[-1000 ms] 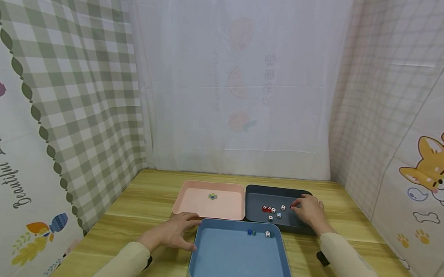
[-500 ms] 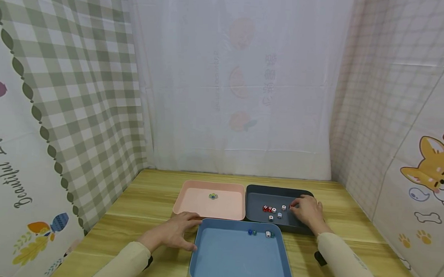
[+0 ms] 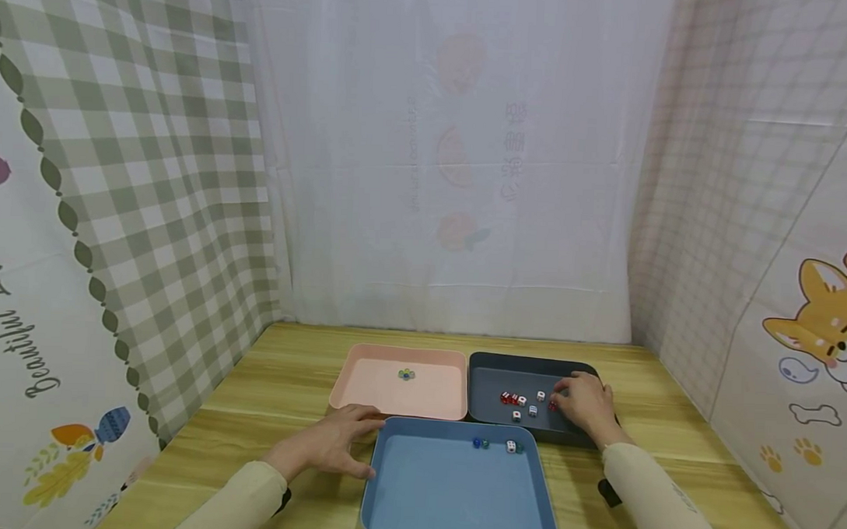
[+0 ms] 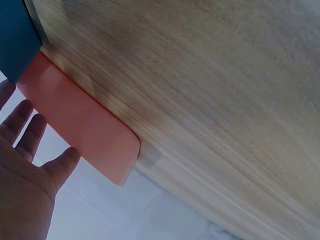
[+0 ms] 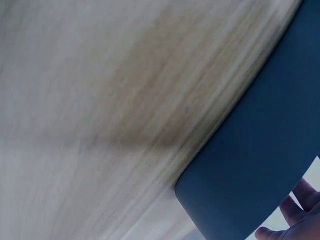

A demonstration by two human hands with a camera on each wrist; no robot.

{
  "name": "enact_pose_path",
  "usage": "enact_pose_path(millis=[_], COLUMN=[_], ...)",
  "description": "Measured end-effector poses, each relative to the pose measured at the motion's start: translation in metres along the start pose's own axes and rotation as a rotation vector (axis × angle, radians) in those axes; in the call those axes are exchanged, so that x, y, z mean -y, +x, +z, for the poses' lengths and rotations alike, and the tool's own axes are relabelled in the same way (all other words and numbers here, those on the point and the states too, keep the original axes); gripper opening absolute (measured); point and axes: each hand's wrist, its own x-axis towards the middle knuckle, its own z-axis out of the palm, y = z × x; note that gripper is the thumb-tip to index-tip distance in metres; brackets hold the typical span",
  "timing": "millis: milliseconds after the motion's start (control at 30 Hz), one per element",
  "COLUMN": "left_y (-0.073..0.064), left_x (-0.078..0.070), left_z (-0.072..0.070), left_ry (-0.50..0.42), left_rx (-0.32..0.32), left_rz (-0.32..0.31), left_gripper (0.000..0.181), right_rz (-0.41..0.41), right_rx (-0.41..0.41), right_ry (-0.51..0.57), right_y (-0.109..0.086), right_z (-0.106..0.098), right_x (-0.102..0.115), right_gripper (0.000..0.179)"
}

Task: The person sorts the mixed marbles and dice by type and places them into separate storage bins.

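In the head view my right hand (image 3: 584, 402) reaches over the right side of the dark tray (image 3: 486, 364). A small red die (image 3: 552, 406) lies just below its fingertips, apart from them as far as I can see. Left of it are more red dice (image 3: 506, 397) and several white dice (image 3: 533, 411). My left hand (image 3: 336, 442) rests beside the left rim of the blue tray (image 3: 457, 491), fingers spread and nothing in them. The right wrist view shows only the right fingers (image 5: 295, 212) past the tray wall; the dice are hidden there.
A pink tray (image 3: 370, 391) stands behind the blue one, bearing a small green and blue flower-like cluster (image 3: 406, 374). Along the blue tray's far side lie a blue bead (image 3: 476, 443), a green one (image 3: 486, 444) and a white die (image 3: 511, 447). Curtains enclose the wooden table.
The red die at my right fingertips has come down toward the tray floor and now sits below them. My right hand has shifted slightly left; the left hand stays put.
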Motion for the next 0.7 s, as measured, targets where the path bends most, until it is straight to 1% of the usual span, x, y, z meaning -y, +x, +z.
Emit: enact_pose_path(millis=[133,700], left_y=[0.0002,0.0008], left_x=[0.0003,-0.0014], left_z=[0.0002,-0.0013], left_ry=[0.002,0.005], left_rx=[-0.008,-0.004], left_rz=[0.015,0.016], left_gripper=[0.083,0.083], right_rz=[0.009,0.009], right_rx=[0.007,0.027], right_ry=[0.002,0.009], right_y=[0.0005,-0.0011], right_z=[-0.0019,-0.0063], right_x=[-0.0001,0.0012], right_gripper=[0.021,0.022])
